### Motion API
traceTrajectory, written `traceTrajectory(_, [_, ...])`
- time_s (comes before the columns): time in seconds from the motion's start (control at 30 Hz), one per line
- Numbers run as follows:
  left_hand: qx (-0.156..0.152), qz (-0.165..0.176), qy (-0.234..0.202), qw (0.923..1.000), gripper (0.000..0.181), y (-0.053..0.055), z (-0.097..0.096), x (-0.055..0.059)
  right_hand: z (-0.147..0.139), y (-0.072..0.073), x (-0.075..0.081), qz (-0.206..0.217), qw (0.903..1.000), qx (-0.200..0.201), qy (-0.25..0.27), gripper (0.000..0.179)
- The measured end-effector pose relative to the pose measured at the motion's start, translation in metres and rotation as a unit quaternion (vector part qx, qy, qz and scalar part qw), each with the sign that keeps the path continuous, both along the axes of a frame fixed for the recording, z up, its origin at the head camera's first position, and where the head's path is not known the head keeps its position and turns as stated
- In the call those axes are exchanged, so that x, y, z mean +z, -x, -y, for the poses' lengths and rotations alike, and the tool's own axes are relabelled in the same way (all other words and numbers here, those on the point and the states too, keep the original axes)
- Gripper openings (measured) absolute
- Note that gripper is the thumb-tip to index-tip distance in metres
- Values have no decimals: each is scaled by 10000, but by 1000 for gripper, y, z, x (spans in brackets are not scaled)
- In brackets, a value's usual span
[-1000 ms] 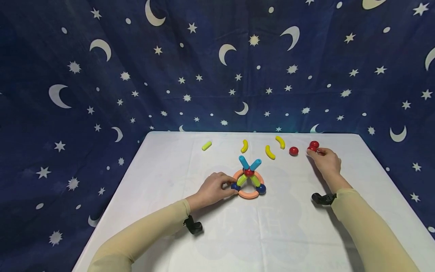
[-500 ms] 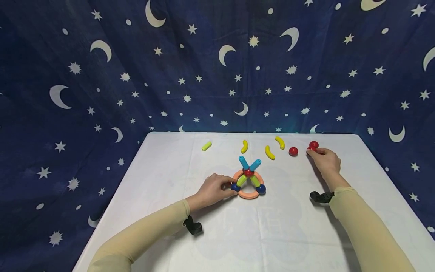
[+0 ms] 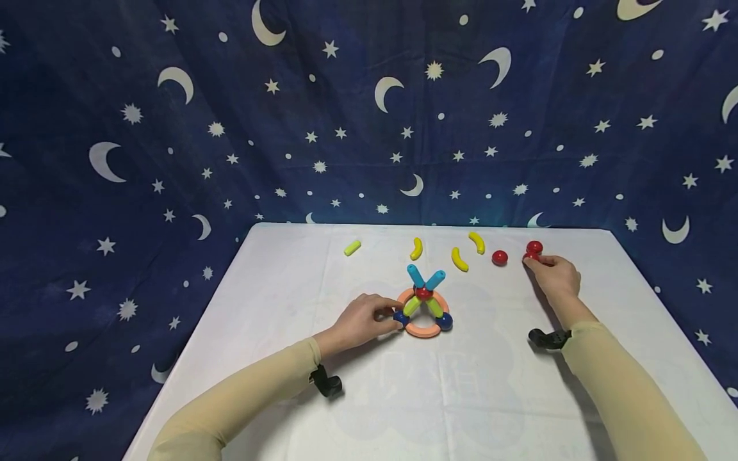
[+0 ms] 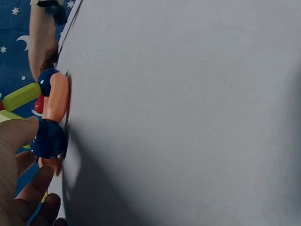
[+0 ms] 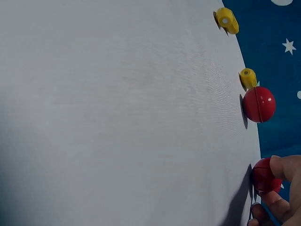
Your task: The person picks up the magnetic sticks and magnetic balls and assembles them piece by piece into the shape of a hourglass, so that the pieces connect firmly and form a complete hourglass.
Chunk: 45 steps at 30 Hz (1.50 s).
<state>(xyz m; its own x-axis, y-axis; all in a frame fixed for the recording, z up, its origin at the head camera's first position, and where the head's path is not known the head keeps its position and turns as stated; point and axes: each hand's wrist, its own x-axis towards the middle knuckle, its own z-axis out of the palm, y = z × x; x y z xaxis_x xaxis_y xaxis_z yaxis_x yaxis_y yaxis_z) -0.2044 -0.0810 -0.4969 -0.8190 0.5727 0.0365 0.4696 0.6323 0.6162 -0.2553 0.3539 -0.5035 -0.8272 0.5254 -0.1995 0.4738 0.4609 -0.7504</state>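
Pinching a dark-blue ball (image 4: 49,139) between thumb and fingertips with the left hand (image 3: 366,315), closed to the ball's width; likewise pinching a red ball (image 5: 263,175) at the far right of the table with the right hand (image 3: 555,276), closed to that ball's width.

Behind everything, a navy cloth (image 3: 340,89) printed with moons and stars; in front, a white-covered table (image 3: 490,384). Near the middle of the table, the built structure (image 3: 423,296): a ring of peach arcs (image 3: 423,331) below, green rods (image 3: 435,308) leaning inward to a red hub ball (image 3: 423,293), light-blue rods (image 3: 435,279) spreading upward above. Held by the dark-blue ball at the left front, with a matching blue ball (image 3: 444,321) at the right front.

Smaller, toward the far edge: a lone red ball (image 3: 500,258) left of the right hand, another red ball (image 3: 535,246) just behind the pinched one, touching or not hard to tell; then three yellow curved rods (image 3: 459,259); smallest, a loose lime rod (image 3: 352,248).

Probably best to press only lightly on the left, steadying without twisting a joint. On the right, better to grip squarely across the middle and draw clear of the neighbour before raising. Lifted or resting just now: cannot tell.
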Motion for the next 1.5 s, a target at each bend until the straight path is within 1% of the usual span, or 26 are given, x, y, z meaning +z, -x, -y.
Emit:
traceTrajectory(0.1, [224, 192, -320, 9991, 43, 2, 0, 4, -1, -4, -1, -38, 9999, 99, 91, 74])
traceTrajectory(0.23, [557, 501, -925, 9929, 48, 6, -2, 13, 1, -11, -1, -335, 9988, 318, 155, 75])
traceTrajectory(0.37, [719, 732, -1624, 9814, 52, 11, -9, 19, 16, -16, 6, -723, 9949, 625, 327, 73])
traceTrajectory(0.47, [773, 892, -2165, 9691, 51, 14, -17, 23, 31, -18, 17, -1035, 9889, 982, 419, 70])
traceTrajectory(0.6, [783, 1066, -2699, 9538, 46, 16, -28, 27, 51, -17, 33, -1454, 9726, 1732, 540, 66])
traceTrajectory(0.63, [806, 1136, -2801, 9498, 45, 16, -30, 27, 57, -17, 37, -1516, 9678, 1930, 558, 65])
traceTrajectory(0.7, [886, 1346, -3019, 9396, 43, 16, -34, 29, 69, -17, 46, -1563, 9583, 2302, 650, 62])
traceTrajectory(0.77, [962, 1554, -3275, 9270, 41, 15, -37, 29, 81, -17, 55, -1564, 9485, 2644, 769, 60])
traceTrajectory(0.83, [1026, 1745, -3546, 9128, 39, 15, -39, 29, 94, -17, 65, -1524, 9391, 2945, 904, 56])
traceTrajectory(0.9, [1035, 1885, -3796, 8998, 37, 15, -41, 30, 107, -17, 74, -1466, 9291, 3219, 1078, 53])
traceTrajectory(1.0, [1032, 2047, -4030, 8860, 37, 15, -43, 30, 124, -17, 87, -1335, 9171, 3546, 1237, 50])
traceTrajectory(1.07, [1033, 2152, -4113, 8797, 38, 15, -45, 30, 133, -16, 95, -1237, 9094, 3744, 1322, 50])
traceTrajectory(1.2, [1068, 2238, -4145, 8756, 38, 15, -48, 31, 147, -10, 104, -1088, 8929, 4145, 1382, 49])
traceTrajectory(1.27, [1098, 2210, -4116, 8774, 37, 14, -49, 30, 152, -7, 107, -1045, 8823, 4352, 1458, 47])
traceTrajectory(1.4, [1142, 2126, -4089, 8801, 35, 14, -49, 30, 160, 2, 112, -991, 8554, 4798, 1682, 40])
traceTrajectory(1.5, [1156, 2118, -4086, 8802, 34, 14, -48, 30, 165, 5, 116, -960, 8414, 5051, 1664, 37])
